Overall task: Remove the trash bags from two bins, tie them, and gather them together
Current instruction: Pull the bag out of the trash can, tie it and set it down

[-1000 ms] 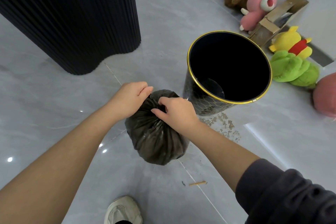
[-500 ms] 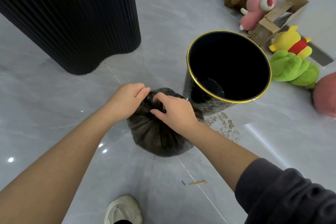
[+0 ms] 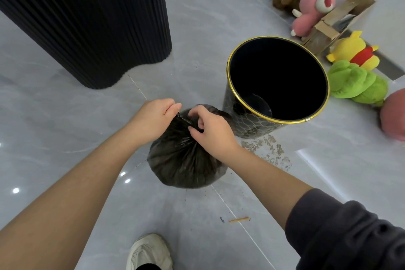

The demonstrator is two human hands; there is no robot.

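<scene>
L hand (image 3: 154, 116) & R hand (image 3: 210, 129) both pinch gathered neck of black trash bag (image 3: 184, 164), fingers curled tight. Bag sits on floor (image 3: 197, 17) under hands; bin (image 3: 277, 82) just beyond R hand.

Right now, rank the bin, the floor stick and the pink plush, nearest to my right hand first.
1. Gold-rimmed black bin, just beside the right hand.
2. Tan stick, on the floor toward the feet.
3. Pink plush toy, by the far wall.

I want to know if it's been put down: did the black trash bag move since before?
Yes, slightly. The trash bag has shifted away from the small stick and toward the bin, and it looks squatter.
</scene>
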